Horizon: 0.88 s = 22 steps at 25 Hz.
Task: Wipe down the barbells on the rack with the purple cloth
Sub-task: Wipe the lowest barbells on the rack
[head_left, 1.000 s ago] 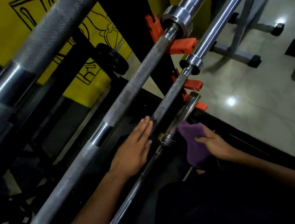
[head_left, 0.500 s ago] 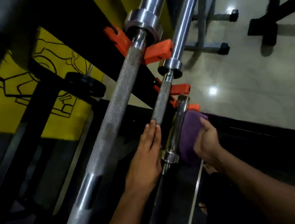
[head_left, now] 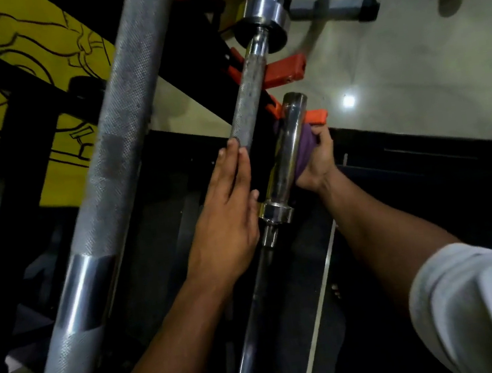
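Cloth and steel meet at the right hand (head_left: 315,159): its fingers curl around the purple cloth (head_left: 304,151), pressing it against the far side of the lowest barbell's chrome sleeve (head_left: 288,147). Only a strip of the cloth shows, between the sleeve and the palm, with a little more peeking out past the sleeve's other edge. Just beyond the fingertips an orange rack hook (head_left: 316,117) juts out, and the sleeve's end cap sits just above that. Below the grip, toward the wrist, the sleeve ends in a collar (head_left: 275,212), and from there a thin dark shaft (head_left: 253,309) runs down out of view.

Across the sleeve from the grip, the left hand (head_left: 226,216) lies flat with straight fingers, holding nothing; its fingertips touch the lower end of the knurled shaft of the middle barbell (head_left: 248,99), and its thumb sits beside the collar. That middle bar rises past a second orange hook (head_left: 285,71) to its own collar and sleeve. Further left of the grip, well apart from it, runs the thick knurled barbell (head_left: 117,158) with a smooth chrome band. Behind it are black rack posts (head_left: 16,146) and a yellow wall with black line art (head_left: 34,35). A white sleeve (head_left: 482,306) covers the right upper arm.
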{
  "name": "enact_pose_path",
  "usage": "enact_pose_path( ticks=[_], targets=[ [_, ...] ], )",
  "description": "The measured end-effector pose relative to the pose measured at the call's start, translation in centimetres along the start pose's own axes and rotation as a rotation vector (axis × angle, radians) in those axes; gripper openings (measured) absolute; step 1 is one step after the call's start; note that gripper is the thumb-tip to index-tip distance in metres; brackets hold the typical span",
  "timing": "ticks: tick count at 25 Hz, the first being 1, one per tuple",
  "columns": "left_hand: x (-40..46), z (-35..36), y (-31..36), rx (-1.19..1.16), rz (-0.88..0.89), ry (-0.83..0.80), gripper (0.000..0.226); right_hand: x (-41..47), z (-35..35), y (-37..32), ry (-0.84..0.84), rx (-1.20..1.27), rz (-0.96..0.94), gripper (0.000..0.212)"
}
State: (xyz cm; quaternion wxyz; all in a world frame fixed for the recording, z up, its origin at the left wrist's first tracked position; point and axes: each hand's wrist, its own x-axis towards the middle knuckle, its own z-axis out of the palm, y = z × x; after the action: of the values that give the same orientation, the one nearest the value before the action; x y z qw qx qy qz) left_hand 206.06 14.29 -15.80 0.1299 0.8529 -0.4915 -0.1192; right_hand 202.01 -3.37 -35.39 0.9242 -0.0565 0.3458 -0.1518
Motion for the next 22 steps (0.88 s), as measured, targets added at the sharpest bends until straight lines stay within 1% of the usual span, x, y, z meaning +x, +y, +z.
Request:
enact_pose_path(
  ticks=[4,7,8,9,11,13,15,17,19,21,22],
  targets=[
    [-0.1,-0.3,0.0,-0.006,0.006,0.005,0.059,0.3,0.2,1.4,0.011,-0.085,0.042,0.059],
    [0.2,-0.6,0.0,-0.079,0.002,0.032,0.058,-1.6,-1.0,3.8,0.025,-0.070,0.041,0.053],
    [0.2,-0.7,0.0,-0.115,-0.005,0.045,0.058,-2.4,-1.2,4.0,0.021,-0.099,0.041,0.051],
    [0.2,-0.8,0.0,-0.146,-0.018,0.059,0.058,-2.6,-1.2,3.5,0.018,-0.139,0.044,0.050],
    [0.0,-0.9,0.0,-0.183,-0.031,0.073,0.058,-1.8,0.1,1.4,0.074,-0.185,0.047,0.050],
    [0.0,-0.9,-0.1,-0.192,-0.035,0.077,0.057,-0.6,1.9,-0.2,0.137,-0.116,0.004,0.048],
    [-0.1,-0.9,-0.2,-0.200,-0.034,0.077,0.056,-0.2,1.9,0.7,0.174,-0.087,-0.035,0.051],
    [0.1,-0.9,-0.2,-0.224,-0.022,0.090,0.056,-0.9,0.6,2.1,0.158,-0.201,0.049,0.059],
    [0.2,-0.9,-0.2,-0.243,-0.009,0.096,0.056,-2.1,-0.4,2.6,0.125,-0.300,0.123,0.054],
    [0.1,-0.9,-0.3,-0.247,-0.018,0.101,0.056,-2.4,-0.6,1.6,0.089,-0.360,0.086,0.047],
    [0.0,-0.9,-0.4,-0.247,-0.021,0.099,0.056,-2.2,-0.2,1.0,0.093,-0.331,0.047,0.046]
  ],
)
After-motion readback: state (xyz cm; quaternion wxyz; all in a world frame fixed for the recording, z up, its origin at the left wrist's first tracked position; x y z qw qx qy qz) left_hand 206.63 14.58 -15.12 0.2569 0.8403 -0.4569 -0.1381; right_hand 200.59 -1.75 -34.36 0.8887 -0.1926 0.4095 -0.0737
